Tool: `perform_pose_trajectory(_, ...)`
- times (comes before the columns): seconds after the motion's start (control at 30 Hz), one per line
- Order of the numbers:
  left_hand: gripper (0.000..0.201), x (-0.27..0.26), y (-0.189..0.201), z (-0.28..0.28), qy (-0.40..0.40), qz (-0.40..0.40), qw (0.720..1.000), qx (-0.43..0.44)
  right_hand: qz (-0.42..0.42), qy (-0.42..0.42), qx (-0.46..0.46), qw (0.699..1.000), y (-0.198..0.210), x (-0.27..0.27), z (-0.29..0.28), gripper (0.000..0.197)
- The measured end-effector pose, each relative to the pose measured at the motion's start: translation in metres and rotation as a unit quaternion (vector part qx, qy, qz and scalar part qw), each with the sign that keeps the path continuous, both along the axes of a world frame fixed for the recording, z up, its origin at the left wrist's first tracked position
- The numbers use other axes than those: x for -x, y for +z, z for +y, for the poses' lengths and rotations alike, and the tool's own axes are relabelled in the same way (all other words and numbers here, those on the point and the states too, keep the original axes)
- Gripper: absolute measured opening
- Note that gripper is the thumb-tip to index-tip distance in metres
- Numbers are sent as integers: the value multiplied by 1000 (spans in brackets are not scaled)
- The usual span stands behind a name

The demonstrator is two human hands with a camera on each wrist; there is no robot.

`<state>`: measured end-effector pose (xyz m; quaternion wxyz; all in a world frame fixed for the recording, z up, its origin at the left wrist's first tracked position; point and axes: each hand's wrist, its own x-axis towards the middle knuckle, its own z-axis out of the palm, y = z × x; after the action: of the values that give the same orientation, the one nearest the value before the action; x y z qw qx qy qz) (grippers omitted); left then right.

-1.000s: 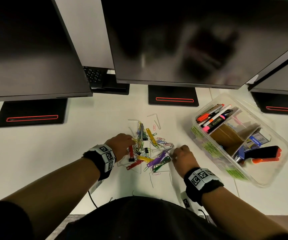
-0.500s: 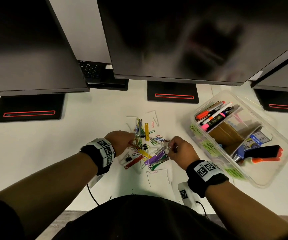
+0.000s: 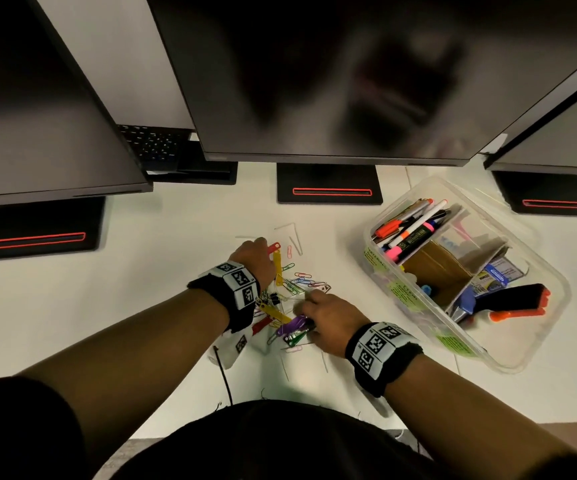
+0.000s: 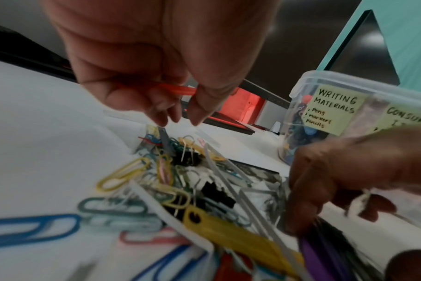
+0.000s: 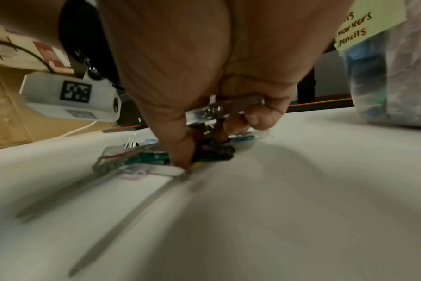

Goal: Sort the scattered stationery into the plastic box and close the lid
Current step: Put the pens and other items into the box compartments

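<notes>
Both our hands worked the heap of coloured paper clips and plastic fasteners (image 3: 285,299) on the white desk (image 3: 141,271), beneath three dark monitors (image 3: 332,71). Our left hand (image 3: 254,258) curled around a red plastic fastener (image 4: 178,89); our right hand (image 3: 328,322), fingers bent down, pinched a clear strip (image 5: 225,107). Right of both sat the open, clear plastic box (image 3: 522,355).

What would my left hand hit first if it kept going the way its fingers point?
Probably the paper clip pile just below the left hand, whose fingers point down at it while holding an orange strip. Depth unclear.
</notes>
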<state>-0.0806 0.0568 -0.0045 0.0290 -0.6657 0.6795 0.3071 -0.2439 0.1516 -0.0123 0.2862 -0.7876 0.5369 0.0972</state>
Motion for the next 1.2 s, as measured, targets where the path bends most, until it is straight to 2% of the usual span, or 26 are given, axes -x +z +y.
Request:
perform_pose_trajectory(0.2, 64, 7, -11, -10, 22, -45, 998, -24, 30, -3, 12, 999, -3, 15, -2, 31)
perform_pose_trajectory(0.27, 67, 8, -14, -12, 16, -51, 998, -26, 27, -20, 12, 999, -4, 21, 0, 29)
perform_pose_trajectory(0.4, 56, 10, -19, -14, 6, -56, 998, -23, -7, -84, 36, 996, -3, 33, 4, 19)
perform_pose_trajectory(0.53, 44, 9, -20, -13, 13, -32, 999, -14, -53, -174, -1, 983, 4, 38, 1, 20)
perform_pose_trajectory(0.73, 32, 7, -20, -7, 38, 6, 999, 20, -206, -320, -54, 923, 11, 39, -6, 26)
perform_pose_trajectory(0.93, 28, 3, -16, -6, 7, 17, 1000, 11, -282, -316, -86, 902, 54, 35, -17, 15)
perform_pose_trajectory(1.07, 30, 0, -12, -4, -21, 32, 999, 7, -254, -315, -79, 911, 98, 46, -27, 7)
perform_pose_trajectory(1.2, 36, -3, -6, -3, -22, 46, 999, 11, -123, -350, 30, 928, 143, 90, -41, 19)
